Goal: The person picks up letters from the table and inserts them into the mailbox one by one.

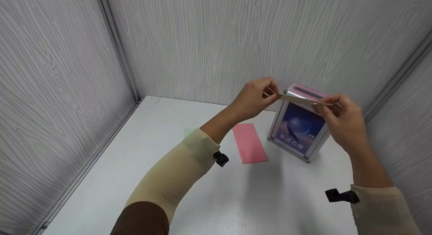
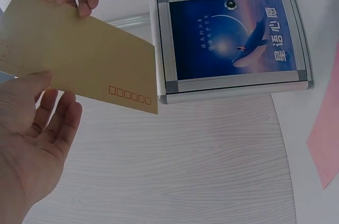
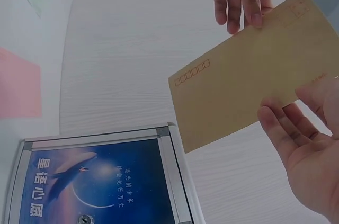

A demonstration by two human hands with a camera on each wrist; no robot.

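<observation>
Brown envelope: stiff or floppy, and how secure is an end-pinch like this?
The brown envelope spans flat between the left hand and right hand without sagging, so probably fairly stiff and light. Held by fingertips at its ends, it could slip or twist easily. Its thin paper likely creases if squeezed.

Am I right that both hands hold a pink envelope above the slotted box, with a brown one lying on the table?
Colours are swapped. The left hand and right hand hold the brown envelope above the box; the pink envelope lies on the table, as the head view shows.

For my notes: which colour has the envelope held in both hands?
Yellowish brown envelope, clearest in the right wrist view.
</observation>
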